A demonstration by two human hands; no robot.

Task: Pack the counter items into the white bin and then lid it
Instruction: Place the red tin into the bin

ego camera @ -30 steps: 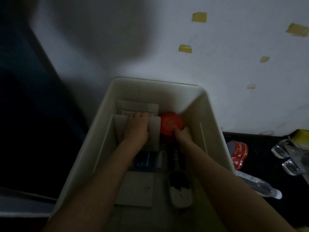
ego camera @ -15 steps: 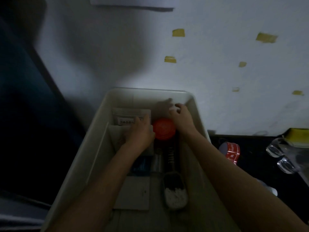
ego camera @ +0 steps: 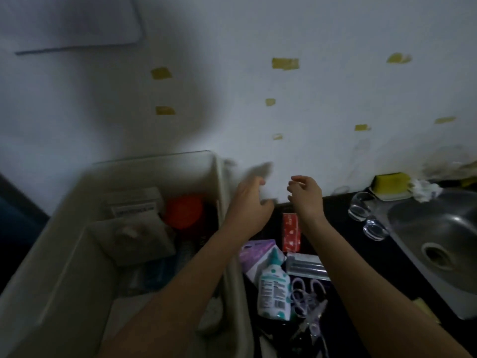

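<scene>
Both your hands hang empty above the dark counter (ego camera: 402,264), beside the wall. Your left hand (ego camera: 249,202) is just past the right rim of the white bin (ego camera: 64,254), fingers loosely curled. Your right hand (ego camera: 307,195) is near it, fingers relaxed. The bin sits at your left, holding an orange lid (ego camera: 184,211) and flat packets. On the counter lie a red tin (ego camera: 291,232), a white bottle (ego camera: 275,290) and scissors (ego camera: 308,303).

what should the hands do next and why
Probably lower the right hand onto the red tin just below it and carry it to the bin. Both hands are empty above the counter, the left hand by the bin's rim, and the bottle and scissors lie unpacked too.
</scene>
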